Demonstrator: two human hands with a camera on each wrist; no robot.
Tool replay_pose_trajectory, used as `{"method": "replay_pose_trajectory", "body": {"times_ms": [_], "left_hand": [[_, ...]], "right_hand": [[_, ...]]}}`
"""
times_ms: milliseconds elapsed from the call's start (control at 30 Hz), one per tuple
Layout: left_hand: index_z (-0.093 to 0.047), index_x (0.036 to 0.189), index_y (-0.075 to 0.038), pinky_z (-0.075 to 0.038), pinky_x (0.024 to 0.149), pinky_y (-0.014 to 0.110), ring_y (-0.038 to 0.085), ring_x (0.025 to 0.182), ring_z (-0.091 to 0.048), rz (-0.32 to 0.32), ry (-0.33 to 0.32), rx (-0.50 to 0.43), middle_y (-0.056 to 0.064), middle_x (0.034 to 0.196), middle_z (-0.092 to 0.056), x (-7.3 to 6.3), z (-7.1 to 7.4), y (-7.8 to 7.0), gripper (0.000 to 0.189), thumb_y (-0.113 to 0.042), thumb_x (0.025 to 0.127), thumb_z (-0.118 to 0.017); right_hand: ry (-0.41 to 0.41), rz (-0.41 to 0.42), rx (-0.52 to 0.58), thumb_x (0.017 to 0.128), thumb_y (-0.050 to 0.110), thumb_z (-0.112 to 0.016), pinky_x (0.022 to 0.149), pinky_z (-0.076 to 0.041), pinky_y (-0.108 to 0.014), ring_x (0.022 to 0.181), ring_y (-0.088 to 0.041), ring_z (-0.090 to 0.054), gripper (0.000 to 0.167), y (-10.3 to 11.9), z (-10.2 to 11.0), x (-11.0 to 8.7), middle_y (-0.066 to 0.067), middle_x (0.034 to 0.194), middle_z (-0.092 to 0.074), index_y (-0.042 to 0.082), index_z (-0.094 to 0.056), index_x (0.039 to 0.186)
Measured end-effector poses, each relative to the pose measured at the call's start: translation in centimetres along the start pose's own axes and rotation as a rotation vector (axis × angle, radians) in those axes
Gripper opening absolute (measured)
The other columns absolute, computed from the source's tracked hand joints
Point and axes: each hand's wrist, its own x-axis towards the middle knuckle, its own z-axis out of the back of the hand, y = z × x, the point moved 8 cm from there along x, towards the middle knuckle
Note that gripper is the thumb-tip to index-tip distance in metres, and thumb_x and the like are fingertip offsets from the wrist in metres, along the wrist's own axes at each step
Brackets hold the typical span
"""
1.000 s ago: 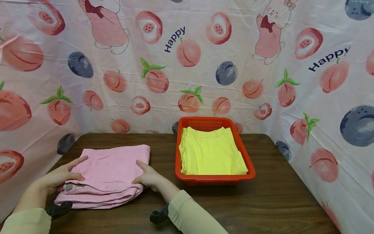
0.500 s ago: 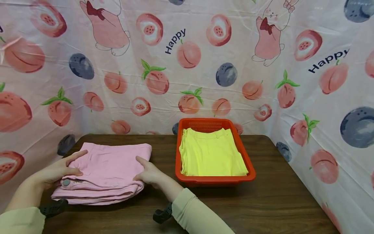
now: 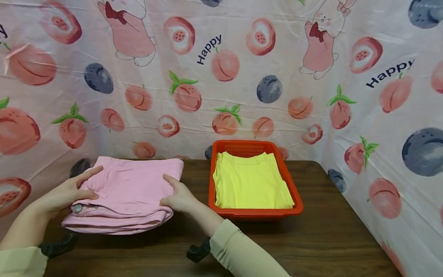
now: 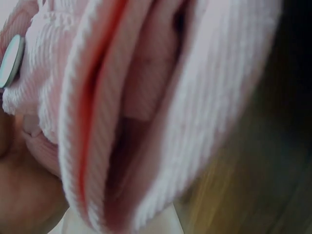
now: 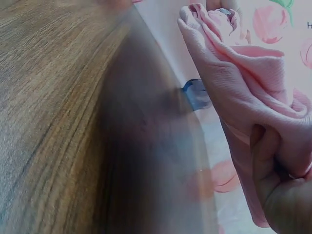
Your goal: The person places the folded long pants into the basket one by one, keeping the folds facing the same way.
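Folded pink trousers (image 3: 135,192) with a metal button at the front are held up off the table between both hands. My left hand (image 3: 70,192) grips their left side, thumb and fingers spread over the top. On the opposite side my right hand (image 3: 181,196) holds the stack, its thumb on top and its other fingers under the cloth. The right wrist view shows the underside of the pink trousers (image 5: 234,92) raised above the wood, with fingers bent below. Ribbed fabric layers of the trousers (image 4: 204,97) fill the left wrist view.
A red plastic basket (image 3: 292,192) stands on the dark wooden table (image 3: 328,231), right of the hands. Folded yellow trousers (image 3: 250,184) lie inside it. A fruit-printed curtain (image 3: 235,92) surrounds the table at the back and sides.
Both hands have lifted the pink trousers from the table, moving them up in the head view. The red basket and yellow trousers stay in place.
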Motion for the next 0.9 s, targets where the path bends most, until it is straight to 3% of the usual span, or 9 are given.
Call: {"method": "replay_pose_trajectory", "body": {"times_ms": [67, 167, 233, 300, 533, 600, 667, 767, 900], "left_hand": [[-0.008, 0.155, -0.021, -0.028, 0.081, 0.016, 0.036, 0.129, -0.011, 0.003, -0.009, 0.007, 0.033, 0.152, -0.001, 0.1, 0.0, -0.4, 0.086, -0.017, 0.090, -0.064], [-0.008, 0.155, -0.019, -0.024, 0.101, 0.030, 0.043, 0.130, -0.006, -0.009, -0.015, -0.020, 0.034, 0.152, 0.001, 0.2, -0.2, -1.1, 0.087, -0.016, 0.089, -0.065], [-0.008, 0.155, -0.019, -0.014, 0.107, 0.051, 0.046, 0.131, -0.003, -0.022, -0.021, -0.039, 0.033, 0.152, 0.004, 0.4, -0.2, -1.7, 0.088, -0.014, 0.089, -0.065], [-0.008, 0.155, -0.018, -0.005, 0.100, 0.069, 0.048, 0.131, 0.000, -0.044, -0.022, -0.053, 0.033, 0.152, 0.007, 0.5, -0.4, -2.3, 0.088, -0.013, 0.088, -0.065], [-0.011, 0.154, -0.013, -0.007, 0.107, 0.059, 0.044, 0.135, -0.001, -0.090, -0.053, -0.030, 0.030, 0.153, 0.003, 1.1, -1.0, -4.6, 0.086, -0.012, 0.087, -0.065], [-0.012, 0.154, -0.011, -0.009, 0.111, 0.044, 0.041, 0.137, 0.000, -0.107, -0.064, -0.022, 0.029, 0.154, 0.002, 1.3, -1.3, -5.3, 0.085, -0.011, 0.087, -0.065], [-0.013, 0.154, -0.010, -0.009, 0.111, 0.039, 0.040, 0.139, 0.001, -0.107, -0.070, -0.026, 0.027, 0.155, 0.003, 1.6, -1.6, -5.9, 0.086, -0.011, 0.087, -0.066], [-0.013, 0.154, -0.011, -0.011, 0.111, 0.039, 0.039, 0.139, 0.001, -0.103, -0.075, -0.023, 0.027, 0.155, 0.003, 2.0, -2.1, -6.8, 0.086, -0.012, 0.087, -0.067], [-0.014, 0.154, -0.009, -0.004, 0.105, 0.065, 0.041, 0.139, 0.003, -0.127, -0.078, -0.055, 0.027, 0.155, 0.004, 2.4, -2.6, -8.1, 0.087, -0.013, 0.086, -0.068]], "right_hand": [[0.002, 0.005, -0.015, 0.069, -0.009, -0.070, 0.093, -0.036, -0.021, 0.109, -0.006, -0.045, 0.081, 0.4, 0.4, -0.2, 0.003, 0.140, -0.048, 0.011, -0.045, 0.144], [0.007, 0.019, -0.025, 0.069, -0.010, -0.069, 0.092, -0.036, -0.021, 0.109, -0.007, -0.045, 0.081, 1.0, 0.9, -0.4, 0.001, 0.140, -0.048, 0.010, -0.045, 0.144], [0.008, 0.032, -0.029, 0.069, -0.011, -0.068, 0.093, -0.036, -0.020, 0.110, -0.008, -0.046, 0.081, 1.4, 1.3, -0.6, 0.000, 0.140, -0.048, 0.010, -0.044, 0.144], [0.009, 0.042, -0.026, 0.070, -0.011, -0.068, 0.093, -0.036, -0.021, 0.111, -0.009, -0.045, 0.080, 1.8, 1.9, -0.8, -0.002, 0.141, -0.048, 0.009, -0.044, 0.144], [0.019, 0.047, -0.033, 0.074, -0.007, -0.067, 0.091, -0.039, -0.024, 0.112, -0.014, -0.044, 0.079, 2.6, 3.8, -1.5, -0.001, 0.142, -0.046, 0.012, -0.042, 0.146], [0.016, 0.040, -0.015, 0.075, -0.007, -0.067, 0.092, -0.040, -0.025, 0.114, -0.015, -0.044, 0.079, 2.7, 4.5, -1.6, -0.001, 0.143, -0.045, 0.013, -0.041, 0.146], [0.010, 0.032, 0.021, 0.075, -0.008, -0.066, 0.095, -0.039, -0.028, 0.116, -0.016, -0.043, 0.078, 2.7, 5.1, -1.8, -0.001, 0.143, -0.044, 0.012, -0.042, 0.146], [-0.011, 0.018, 0.065, 0.075, -0.009, -0.066, 0.098, -0.038, -0.032, 0.119, -0.016, -0.042, 0.078, 2.7, 6.1, -2.1, -0.001, 0.144, -0.043, 0.014, -0.043, 0.146], [-0.027, 0.013, 0.098, 0.075, -0.009, -0.065, 0.101, -0.035, -0.037, 0.121, -0.020, -0.040, 0.078, 2.6, 7.4, -2.5, -0.003, 0.144, -0.042, 0.016, -0.044, 0.146]]}}
